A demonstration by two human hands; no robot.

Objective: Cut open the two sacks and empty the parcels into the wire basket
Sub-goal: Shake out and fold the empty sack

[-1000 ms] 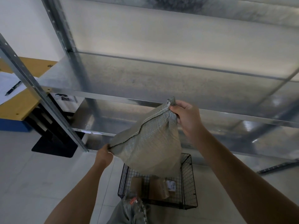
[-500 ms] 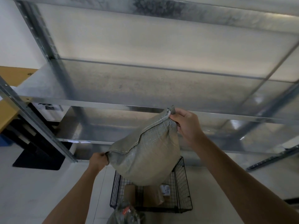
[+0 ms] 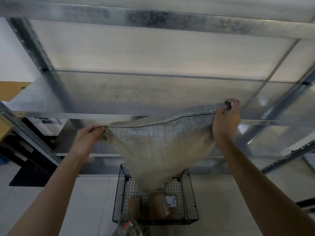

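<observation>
A grey-green woven sack (image 3: pixel 162 147) hangs upside down, its stitched seam stretched across the top. My left hand (image 3: pixel 88 135) grips the seam's left corner. My right hand (image 3: pixel 225 120) grips the right corner, held a little higher, with a small dark object between its fingers. The sack narrows to a point that dips into the black wire basket (image 3: pixel 189 189) on the floor. Brown parcels (image 3: pixel 161 206) lie in the basket, one with a white label. A grey plastic-wrapped bundle (image 3: pixel 131 227) with a red mark sits at the basket's near left corner.
A galvanised steel shelving rack (image 3: pixel 153 96) stands right behind the sack, its shelves and slanted uprights close to both hands. Pale floor tiles (image 3: pixel 88 201) surround the basket. A yellow-topped table edge (image 3: pixel 10 89) and dark frame show at the far left.
Both hands have moved apart and up, pulling the sack's seam out wide. The bulging sack now hangs as a flatter, pointed shape over the basket. The view has shifted toward the rack.
</observation>
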